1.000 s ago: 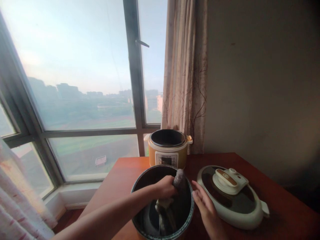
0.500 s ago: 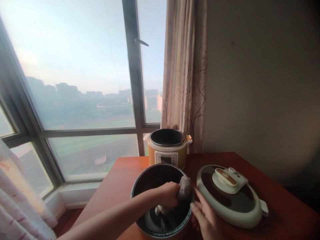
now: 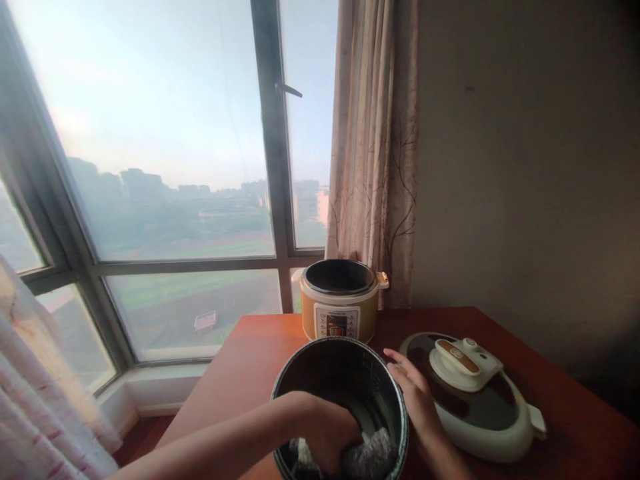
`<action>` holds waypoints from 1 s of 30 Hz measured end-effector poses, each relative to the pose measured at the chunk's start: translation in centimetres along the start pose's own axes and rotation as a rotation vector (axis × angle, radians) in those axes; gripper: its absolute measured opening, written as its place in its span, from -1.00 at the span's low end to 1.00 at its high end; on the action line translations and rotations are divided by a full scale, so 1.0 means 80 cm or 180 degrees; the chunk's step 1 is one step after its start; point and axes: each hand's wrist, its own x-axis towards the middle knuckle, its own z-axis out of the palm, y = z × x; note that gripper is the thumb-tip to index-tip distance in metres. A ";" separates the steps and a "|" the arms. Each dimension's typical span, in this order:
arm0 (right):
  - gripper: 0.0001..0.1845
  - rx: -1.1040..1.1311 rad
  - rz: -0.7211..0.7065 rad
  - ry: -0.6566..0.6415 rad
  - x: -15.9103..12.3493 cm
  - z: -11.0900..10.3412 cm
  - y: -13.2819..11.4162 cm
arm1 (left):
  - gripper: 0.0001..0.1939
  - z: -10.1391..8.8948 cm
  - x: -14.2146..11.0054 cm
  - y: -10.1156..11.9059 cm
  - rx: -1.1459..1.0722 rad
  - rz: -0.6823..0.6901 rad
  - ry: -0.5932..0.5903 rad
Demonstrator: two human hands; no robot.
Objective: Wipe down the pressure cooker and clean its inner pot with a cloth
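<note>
A dark inner pot (image 3: 305,373) stands on the red-brown table (image 3: 250,373) right in front of me. My left hand (image 3: 325,430) reaches down inside it, closed on a grey scouring pad (image 3: 373,453) pressed against the pot's near right wall. My right hand (image 3: 417,400) rests against the outside of the pot's right rim, fingers together along the wall. Its palm is hidden.
A yellow and white cooker body (image 3: 341,303) stands open at the table's far edge by the curtain (image 3: 375,153). Its white lid (image 3: 475,393) lies flat to the right of the pot. A large window (image 3: 150,167) fills the left; a wall is on the right.
My left hand with the pad has dropped from the pot's upper right rim to deep inside its near right wall. The right hand has shifted up along the rim.
</note>
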 end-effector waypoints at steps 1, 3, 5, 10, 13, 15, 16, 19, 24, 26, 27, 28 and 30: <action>-0.38 -0.0001 0.0011 -0.0017 0.002 0.002 0.001 | -0.90 0.003 0.005 0.000 0.0077 0.0007 0.0002; -0.39 -0.0012 0.0064 -0.0092 0.003 0.002 0.002 | -0.81 0.006 0.012 0.002 0.0349 -0.0052 -0.0158; -0.40 -0.0061 0.0120 -0.0146 0.003 -0.002 0.003 | -0.70 0.004 0.015 0.008 0.0403 -0.0226 -0.0120; -0.38 -0.0305 -0.0039 0.0059 -0.012 -0.018 0.007 | -0.67 -0.010 0.018 0.019 0.0429 -0.0657 0.0295; -0.36 -0.0436 -0.0175 0.0189 -0.028 -0.023 0.010 | -0.72 -0.017 0.025 0.013 0.0168 -0.1014 0.0724; -0.33 -0.0476 -0.0186 0.0205 -0.039 -0.025 0.011 | -0.71 -0.021 0.029 0.002 -0.0070 -0.1309 0.1061; -0.31 -0.0480 -0.0162 0.0208 -0.045 -0.027 0.011 | -0.71 -0.023 0.030 -0.005 -0.0175 -0.1460 0.1229; -0.25 -0.0548 -0.0063 0.0255 -0.063 -0.035 0.012 | -0.68 -0.025 0.029 -0.023 -0.0367 -0.1765 0.1579; -0.31 -0.0704 -0.0093 0.0345 -0.096 -0.040 0.021 | -0.68 -0.024 0.025 -0.029 -0.0454 -0.1803 0.1622; -0.31 -0.0697 -0.0161 0.0347 -0.104 -0.035 0.027 | -0.69 -0.024 0.028 -0.021 -0.0493 -0.1746 0.1533; -0.29 -0.0699 -0.0186 0.0328 -0.107 -0.032 0.029 | -0.69 -0.025 0.031 -0.016 -0.0514 -0.1712 0.1482; -0.27 -0.0715 -0.0198 0.0295 -0.107 -0.029 0.030 | -0.69 -0.026 0.034 -0.010 -0.0529 -0.1676 0.1425; -0.27 -0.0797 -0.0219 0.0240 -0.103 -0.028 0.032 | -0.67 -0.027 0.041 0.002 -0.0518 -0.1604 0.1270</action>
